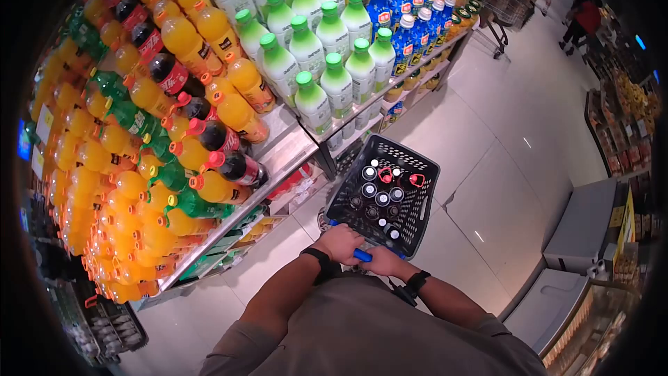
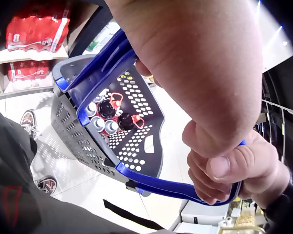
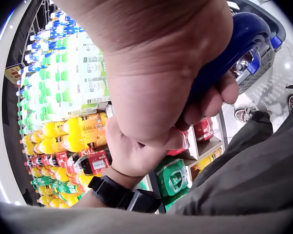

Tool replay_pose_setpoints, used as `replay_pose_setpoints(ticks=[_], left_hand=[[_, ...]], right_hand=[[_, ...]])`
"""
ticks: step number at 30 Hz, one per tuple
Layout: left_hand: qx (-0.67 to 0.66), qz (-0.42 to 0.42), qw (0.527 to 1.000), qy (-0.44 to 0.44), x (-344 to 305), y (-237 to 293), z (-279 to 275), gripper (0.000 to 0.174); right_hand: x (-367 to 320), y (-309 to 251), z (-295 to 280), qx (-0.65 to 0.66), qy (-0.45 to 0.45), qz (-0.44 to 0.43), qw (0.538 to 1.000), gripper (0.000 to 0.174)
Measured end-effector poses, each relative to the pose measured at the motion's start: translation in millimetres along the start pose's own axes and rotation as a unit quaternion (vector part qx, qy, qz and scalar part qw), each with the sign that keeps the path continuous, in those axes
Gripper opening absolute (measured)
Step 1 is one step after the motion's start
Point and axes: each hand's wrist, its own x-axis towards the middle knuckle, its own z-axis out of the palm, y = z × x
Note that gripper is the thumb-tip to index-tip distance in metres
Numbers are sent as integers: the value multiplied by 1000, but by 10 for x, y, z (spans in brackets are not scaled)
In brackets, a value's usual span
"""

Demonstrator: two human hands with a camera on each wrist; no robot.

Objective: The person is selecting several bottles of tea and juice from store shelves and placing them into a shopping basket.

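In the head view a dark grey perforated shopping basket [image 1: 419,212] stands on the floor in front of the person. Its blue handle [image 1: 362,255] reaches back towards the body. The left hand [image 1: 341,244] and the right hand [image 1: 385,262] both grip this handle, side by side, with fingers curled round it. Several dark bottles with white tops [image 1: 382,198] stand inside the basket. Among them, dark bottles with red loop carriers [image 2: 126,121] show in the left wrist view. In the right wrist view the forearm covers much of the handle [image 3: 244,39].
Left of the basket runs a long display with orange drink bottles [image 1: 132,188], cola bottles [image 1: 238,167], white green-capped bottles [image 1: 316,104] and blue bottles [image 1: 403,45]. Grey bins [image 1: 581,226] stand on the right. Pale tiled floor [image 1: 487,188] lies between them. A shopping cart [image 1: 511,0] is farther off.
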Motion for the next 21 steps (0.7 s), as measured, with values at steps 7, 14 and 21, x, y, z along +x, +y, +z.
replay_pose_setpoints(ticks=[7, 14, 21], left_hand=[[-32, 52, 998, 26, 342, -420, -50, 36], [-84, 78, 993, -2, 667, -833, -232, 31], [-184, 67, 976, -97, 966, -1161, -424, 20]], right_hand=[[235, -55, -361, -1, 26, 2, 1000, 27], [488, -177, -715, -43, 49, 51, 997, 26], [776, -175, -953, -76, 97, 83, 989, 28]])
